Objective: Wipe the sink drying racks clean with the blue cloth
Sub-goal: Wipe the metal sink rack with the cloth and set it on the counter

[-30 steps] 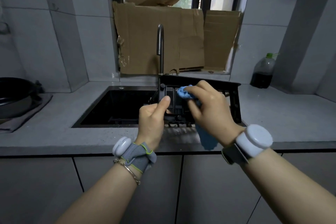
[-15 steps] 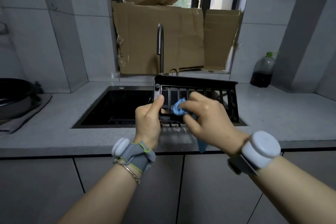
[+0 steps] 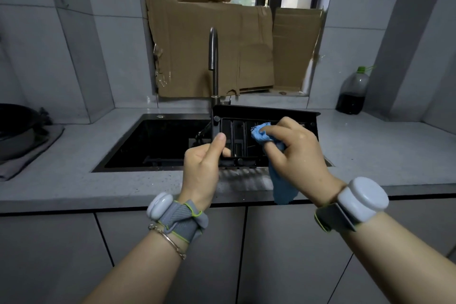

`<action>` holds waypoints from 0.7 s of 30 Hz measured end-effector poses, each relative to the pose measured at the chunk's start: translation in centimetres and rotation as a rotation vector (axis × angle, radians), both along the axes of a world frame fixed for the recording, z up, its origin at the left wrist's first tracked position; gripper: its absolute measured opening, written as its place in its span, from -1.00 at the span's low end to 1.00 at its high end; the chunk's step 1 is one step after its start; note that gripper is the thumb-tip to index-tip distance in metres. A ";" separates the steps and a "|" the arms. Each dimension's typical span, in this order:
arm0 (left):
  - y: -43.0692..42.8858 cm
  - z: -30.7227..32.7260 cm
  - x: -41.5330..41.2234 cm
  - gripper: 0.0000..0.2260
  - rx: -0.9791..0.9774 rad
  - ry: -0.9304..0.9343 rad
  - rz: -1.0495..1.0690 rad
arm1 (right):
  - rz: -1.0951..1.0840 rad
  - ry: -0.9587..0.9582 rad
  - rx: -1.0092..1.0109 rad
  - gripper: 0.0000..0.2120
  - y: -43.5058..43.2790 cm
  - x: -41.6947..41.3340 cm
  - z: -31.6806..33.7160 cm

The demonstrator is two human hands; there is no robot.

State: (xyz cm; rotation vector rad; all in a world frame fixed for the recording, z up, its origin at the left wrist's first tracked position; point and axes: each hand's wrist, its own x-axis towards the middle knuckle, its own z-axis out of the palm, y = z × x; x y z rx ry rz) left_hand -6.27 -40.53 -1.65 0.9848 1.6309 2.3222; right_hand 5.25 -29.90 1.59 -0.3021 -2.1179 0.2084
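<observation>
Two bare hands work at one black drying rack [image 3: 266,112], which stands tilted up on its near edge over the right end of the dark sink [image 3: 158,140], its slatted face turned toward the camera. The left hand [image 3: 201,168] grips the rack at its seven o'clock corner: the thumb lies straight up along the left frame bar, and the other fingers curl round behind the edge. The right hand [image 3: 298,155] holds the blue cloth [image 3: 262,134] bunched under curled fingers and presses the wad against the slats toward the rack's one o'clock side. A loose tail of the cloth hangs from under the palm toward six o'clock, past the front edge of the grey countertop [image 3: 74,185]. Each wrist carries a strap with a pale round device, and the left wrist also wears a thin bracelet [image 3: 170,242]. A curved metal faucet [image 3: 213,61] rises at twelve o'clock from the rack's left end, in front of brown cardboard [image 3: 209,52] that covers the lower window. At two o'clock from the rack, well apart on the counter, stands a green-capped plastic bottle [image 3: 352,91] with dark liquid. At nine o'clock, at the frame edge, a dark pan [image 3: 14,126] rests on a grey mat [image 3: 29,155].
</observation>
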 end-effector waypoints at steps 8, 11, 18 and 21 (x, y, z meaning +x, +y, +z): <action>0.1 1.0 0.0 -0.60 0.022 -0.097 0.070 | 0.037 -0.007 0.041 -0.71 -1.1 -0.1 -0.4; 0.2 0.7 0.0 -0.60 -0.018 -0.046 0.058 | 0.045 -0.081 0.090 -0.68 -1.3 0.7 -0.8; 0.2 1.3 -0.1 -0.59 0.004 -0.101 0.068 | -0.007 0.007 0.045 -0.74 -0.3 -0.7 1.6; 0.1 1.3 -0.4 -0.58 0.008 -0.109 0.097 | 0.097 -0.083 0.088 -0.66 -1.2 0.1 0.4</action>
